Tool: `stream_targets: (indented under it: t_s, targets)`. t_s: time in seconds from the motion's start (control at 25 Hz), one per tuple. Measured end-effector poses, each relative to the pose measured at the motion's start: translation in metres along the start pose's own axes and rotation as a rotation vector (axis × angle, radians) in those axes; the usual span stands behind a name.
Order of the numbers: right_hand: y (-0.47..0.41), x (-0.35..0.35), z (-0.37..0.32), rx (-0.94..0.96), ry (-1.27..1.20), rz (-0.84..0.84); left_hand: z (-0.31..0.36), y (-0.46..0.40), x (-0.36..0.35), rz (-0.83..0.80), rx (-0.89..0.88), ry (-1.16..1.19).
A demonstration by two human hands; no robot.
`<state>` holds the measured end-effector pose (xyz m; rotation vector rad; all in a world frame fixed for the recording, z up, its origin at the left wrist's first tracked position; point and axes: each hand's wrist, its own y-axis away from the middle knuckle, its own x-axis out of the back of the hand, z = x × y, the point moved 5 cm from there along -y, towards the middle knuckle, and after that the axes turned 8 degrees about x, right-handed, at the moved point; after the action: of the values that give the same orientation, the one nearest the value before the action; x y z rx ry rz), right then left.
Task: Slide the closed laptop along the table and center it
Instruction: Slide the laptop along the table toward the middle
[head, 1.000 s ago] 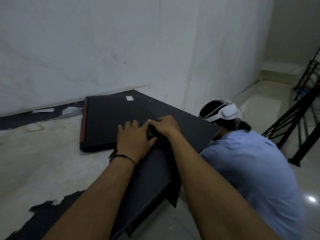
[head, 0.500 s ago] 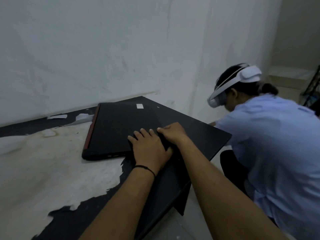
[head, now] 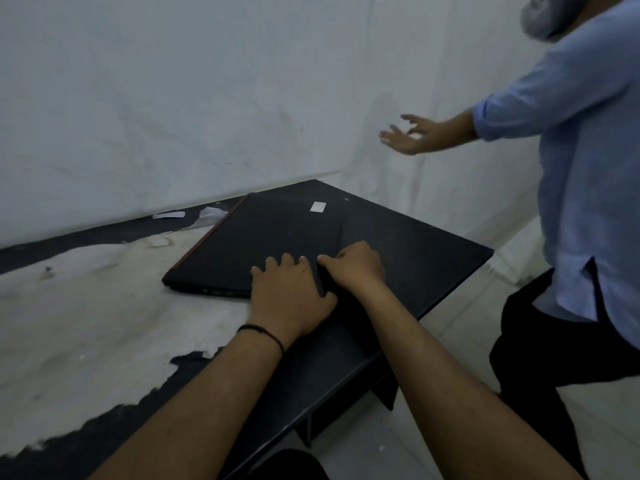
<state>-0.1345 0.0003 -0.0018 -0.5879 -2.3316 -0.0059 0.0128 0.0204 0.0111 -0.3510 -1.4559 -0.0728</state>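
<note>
A closed black laptop (head: pixel 277 233) with a red strip along its left edge lies flat at the right end of the table (head: pixel 86 306), close to the wall. A small white sticker (head: pixel 318 207) marks its lid. My left hand (head: pixel 287 292), with a black band at the wrist, presses palm-down on the lid's near edge. My right hand (head: pixel 356 268) sits beside it, fingers curled on the laptop's near right corner. The two hands almost touch.
The table top is black with a large worn pale patch on the left. A white wall (head: pixel 207 98) runs along its far side. A person in a blue shirt (head: pixel 588 168) stands just past the table's right edge, one hand (head: pixel 408 133) stretched toward the wall.
The person on the right rose from a crouch to standing and reached an arm toward the wall. My hands stay on the laptop's near corner; the laptop has hardly shifted.
</note>
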Motion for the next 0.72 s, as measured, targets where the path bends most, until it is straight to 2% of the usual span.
stream_targets:
  t_s: [0.2, 0.44, 0.72]
  targets:
    - [-0.045, 0.007, 0.007, 0.045, -0.036, 0.048, 0.014, -0.037, -0.002, -0.149, 0.104, 0.081]
    - [-0.114, -0.001, 0.024, 0.083, -0.053, 0.16, 0.036, -0.098, -0.012, -0.146, 0.147, 0.084]
    - [-0.192, -0.013, 0.033, 0.124, 0.043, 0.132, 0.051, -0.163, -0.023, -0.138, 0.153, 0.082]
